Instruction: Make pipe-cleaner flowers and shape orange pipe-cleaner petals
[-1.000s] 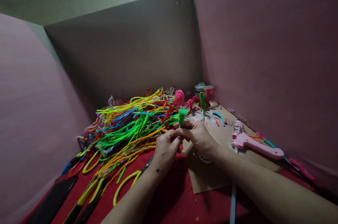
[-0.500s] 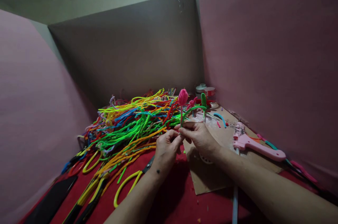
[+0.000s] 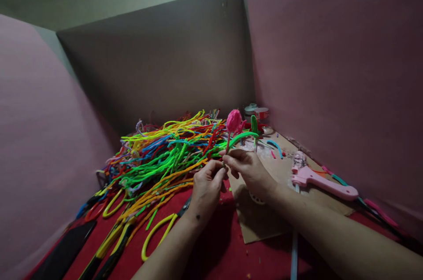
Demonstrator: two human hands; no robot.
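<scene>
A pink pipe-cleaner flower (image 3: 234,120) stands upright above my hands on a thin stem (image 3: 228,142). My left hand (image 3: 206,187) pinches the stem's lower end between thumb and forefinger. Just above, my right hand (image 3: 251,170) is closed on the stem too, its fingertips nearly touching the left ones. A green pipe cleaner (image 3: 243,135) arcs to the right from the right fingertips, behind the flower stem; exactly how it joins the stem is hidden by the fingers.
A heap of coloured pipe cleaners (image 3: 165,152) spreads at the left and back. Yellow-handled scissors (image 3: 145,238) and pliers (image 3: 115,245) lie on the red cloth (image 3: 214,245). At right, a pink glue gun (image 3: 325,185) rests on cardboard (image 3: 261,227). Pink panels (image 3: 330,73) flank the space.
The flower has turned and tipped slightly to the right. The green pipe cleaner's arc has shifted and flattened a little. Both hands stay close together in nearly the same place.
</scene>
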